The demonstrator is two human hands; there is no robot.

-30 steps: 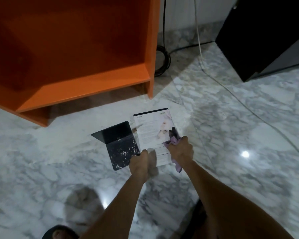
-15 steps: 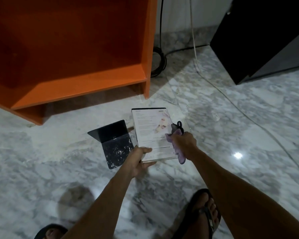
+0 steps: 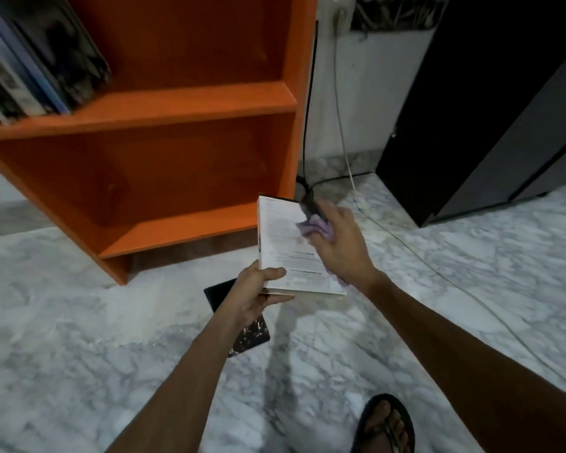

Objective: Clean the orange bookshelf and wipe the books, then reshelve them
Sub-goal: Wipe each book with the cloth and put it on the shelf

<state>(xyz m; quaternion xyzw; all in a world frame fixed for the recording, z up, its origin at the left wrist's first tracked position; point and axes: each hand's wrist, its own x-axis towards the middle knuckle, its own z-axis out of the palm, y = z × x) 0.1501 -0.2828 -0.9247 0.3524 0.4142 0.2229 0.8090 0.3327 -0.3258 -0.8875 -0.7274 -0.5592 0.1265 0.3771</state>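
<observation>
Grips the white book (image 3: 285, 243) at its near corner with the left hand (image 3: 255, 295), above the floor (image 3: 62, 338) near the orange bookshelf (image 3: 190, 99). Presses a bunched purple cloth (image 3: 314, 227) against its cover with the curled right hand (image 3: 340, 246).

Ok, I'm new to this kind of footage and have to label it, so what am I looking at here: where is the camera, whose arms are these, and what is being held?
There is no machine here. A person wears a wide-angle camera on the head, looking forward and down, so the two arms are their own. The left hand grips a white book by its near corner, above the floor. The right hand holds a purple cloth against the book's cover. Below, a dark book lies on the marble floor. Ahead stands the orange bookshelf, with several books leaning on its upper shelf. A sandalled foot shows at the bottom.
</observation>
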